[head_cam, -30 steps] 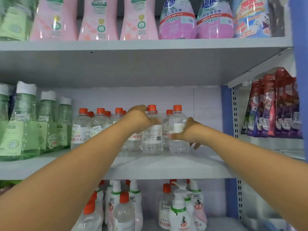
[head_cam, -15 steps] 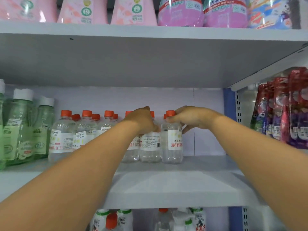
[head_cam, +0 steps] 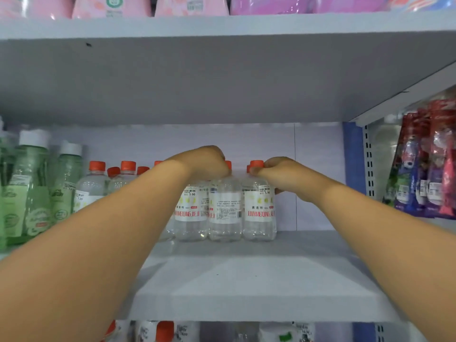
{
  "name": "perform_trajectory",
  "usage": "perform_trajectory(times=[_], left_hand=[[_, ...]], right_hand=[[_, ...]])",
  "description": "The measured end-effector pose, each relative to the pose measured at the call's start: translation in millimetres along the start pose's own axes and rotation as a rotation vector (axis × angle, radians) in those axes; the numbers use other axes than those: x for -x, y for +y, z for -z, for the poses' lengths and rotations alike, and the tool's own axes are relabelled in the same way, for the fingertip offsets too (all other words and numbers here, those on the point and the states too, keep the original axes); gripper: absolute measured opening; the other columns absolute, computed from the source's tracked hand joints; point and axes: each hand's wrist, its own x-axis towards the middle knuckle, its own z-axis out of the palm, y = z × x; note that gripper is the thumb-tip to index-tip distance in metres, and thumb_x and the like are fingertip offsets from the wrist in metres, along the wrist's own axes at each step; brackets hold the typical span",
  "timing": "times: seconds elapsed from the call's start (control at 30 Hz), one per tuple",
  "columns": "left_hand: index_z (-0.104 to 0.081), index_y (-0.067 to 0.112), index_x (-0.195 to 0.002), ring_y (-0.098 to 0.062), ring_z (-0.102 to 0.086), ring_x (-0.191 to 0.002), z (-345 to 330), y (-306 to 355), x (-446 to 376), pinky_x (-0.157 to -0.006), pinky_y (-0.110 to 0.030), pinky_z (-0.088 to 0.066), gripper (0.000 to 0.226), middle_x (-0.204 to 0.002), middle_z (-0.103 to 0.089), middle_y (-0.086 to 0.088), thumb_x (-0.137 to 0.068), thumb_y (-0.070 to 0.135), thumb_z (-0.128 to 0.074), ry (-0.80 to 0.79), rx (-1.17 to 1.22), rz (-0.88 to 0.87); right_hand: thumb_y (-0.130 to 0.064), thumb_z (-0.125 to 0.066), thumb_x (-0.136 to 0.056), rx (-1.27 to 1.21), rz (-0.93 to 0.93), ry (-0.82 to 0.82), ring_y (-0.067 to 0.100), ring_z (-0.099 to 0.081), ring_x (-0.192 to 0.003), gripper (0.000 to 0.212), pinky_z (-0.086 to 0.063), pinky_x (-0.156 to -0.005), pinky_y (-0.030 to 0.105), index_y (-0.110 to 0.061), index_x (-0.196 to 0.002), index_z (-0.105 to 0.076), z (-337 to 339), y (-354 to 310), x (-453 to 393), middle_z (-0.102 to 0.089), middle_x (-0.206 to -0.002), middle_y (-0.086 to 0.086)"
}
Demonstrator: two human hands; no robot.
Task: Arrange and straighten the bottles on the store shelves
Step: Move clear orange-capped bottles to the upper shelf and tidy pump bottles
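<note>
Clear bottles with orange caps and white labels stand in rows on the middle grey shelf. My left hand is closed over the top of the middle front bottle, hiding most of its cap. My right hand grips the neck and cap of the rightmost front bottle, thumb at the cap. A third front bottle stands just left of them, label facing out. All three stand upright and touch side by side. More orange-capped bottles continue to the left, partly behind my left forearm.
Tall green bottles with white caps fill the shelf's left end. The upper shelf carries pink and purple refill packs close overhead. Red and purple pouches hang to the right past a blue upright. Bare shelf lies in front of the bottles.
The view has moved closer and lower. My right hand has slid from the bottle's side up to its cap and neck. The front bottles now sit tighter together, labels forward.
</note>
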Motion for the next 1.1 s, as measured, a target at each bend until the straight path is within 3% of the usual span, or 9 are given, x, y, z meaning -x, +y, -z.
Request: perform_trajectory(times=[0.13,0.3,0.47,0.57,0.73,0.8,0.87,0.97,1.1], left_hand=[[-0.074,0.015,-0.115,-0.023,-0.067,-0.102,-5,-8,-8,-0.077,-0.03,-0.048,0.033,-0.111,-0.074,-0.006,-0.095,0.04,-0.069,0.035,0.132,0.026],[-0.068,0.007,-0.094,-0.02,-0.058,-0.07,-18,-3,-17,-0.058,-0.027,-0.042,0.041,-0.081,-0.062,-0.006,-0.088,0.048,-0.072,0.146,0.103,0.073],[-0.057,0.017,-0.141,-0.024,-0.059,-0.115,-29,-2,-14,-0.085,-0.029,-0.046,0.047,-0.142,-0.056,-0.002,-0.099,0.037,-0.061,0.19,0.13,-0.035],[-0.069,0.013,-0.124,-0.025,-0.063,-0.105,-28,-4,-15,-0.084,-0.03,-0.05,0.03,-0.124,-0.067,-0.006,-0.1,0.029,-0.061,0.171,0.154,-0.067],[-0.071,0.011,-0.113,-0.024,-0.065,-0.098,-32,-4,-16,-0.082,-0.032,-0.054,0.028,-0.109,-0.069,-0.005,-0.096,0.033,-0.068,0.25,0.169,-0.001],[-0.07,0.012,-0.11,-0.024,-0.066,-0.095,-36,-2,-15,-0.074,-0.03,-0.053,0.027,-0.105,-0.069,-0.005,-0.095,0.034,-0.068,0.283,0.181,0.015],[-0.068,0.011,-0.112,-0.024,-0.065,-0.095,-39,-1,-13,-0.066,-0.027,-0.047,0.028,-0.108,-0.068,-0.006,-0.097,0.035,-0.065,0.311,0.175,0.008],[-0.063,0.013,-0.133,-0.022,-0.062,-0.103,-39,-2,-12,-0.074,-0.023,-0.044,0.037,-0.131,-0.064,-0.003,-0.101,0.03,-0.058,0.298,0.248,-0.015],[-0.071,0.013,-0.124,-0.019,-0.059,-0.102,-34,-5,-16,-0.082,-0.026,-0.044,0.029,-0.126,-0.069,-0.003,-0.098,0.021,-0.062,0.261,0.281,-0.027]], right_hand=[[-0.043,-0.067,-0.095,-0.062,0.0,0.003,0.015,-0.073,-0.088,0.032,-0.056,-0.065,0.025,-0.013,-0.106,-0.07,0,2,-1,-0.077,-0.1,0.004],[-0.049,-0.069,-0.091,-0.024,-0.019,0.036,0.008,-0.07,-0.074,0.031,-0.048,-0.051,0.019,-0.018,-0.096,-0.066,-2,1,-4,-0.074,-0.084,-0.004],[-0.051,-0.066,-0.093,-0.076,-0.042,0.046,0.015,-0.072,-0.085,0.038,-0.053,-0.064,0.027,-0.016,-0.107,-0.069,-3,5,-7,-0.076,-0.096,0.001],[-0.041,-0.068,-0.095,-0.109,-0.032,0.042,0.011,-0.073,-0.078,0.032,-0.053,-0.058,0.023,-0.013,-0.112,-0.072,-2,4,-6,-0.077,-0.098,0.002],[-0.034,-0.067,-0.097,-0.136,-0.038,0.027,0.0,-0.068,-0.061,0.028,-0.049,-0.043,0.013,-0.012,-0.115,-0.073,-3,4,-5,-0.076,-0.097,-0.001],[-0.035,-0.066,-0.098,-0.124,-0.039,0.03,0.002,-0.07,-0.066,0.028,-0.052,-0.048,0.016,-0.013,-0.113,-0.074,-4,3,-5,-0.075,-0.093,-0.002],[-0.039,-0.065,-0.097,-0.114,-0.036,0.045,0.013,-0.074,-0.085,0.033,-0.059,-0.065,0.025,-0.011,-0.112,-0.074,-5,3,-6,-0.077,-0.1,0.004],[-0.046,-0.065,-0.094,-0.107,-0.033,0.076,0.024,-0.073,-0.099,0.041,-0.06,-0.089,0.038,-0.009,-0.109,-0.075,-7,2,-6,-0.078,-0.106,0.009],[-0.042,-0.07,-0.092,-0.1,-0.037,0.099,0.025,-0.074,-0.091,0.041,-0.062,-0.082,0.039,-0.006,-0.11,-0.073,-9,4,-10,-0.078,-0.103,0.011]])
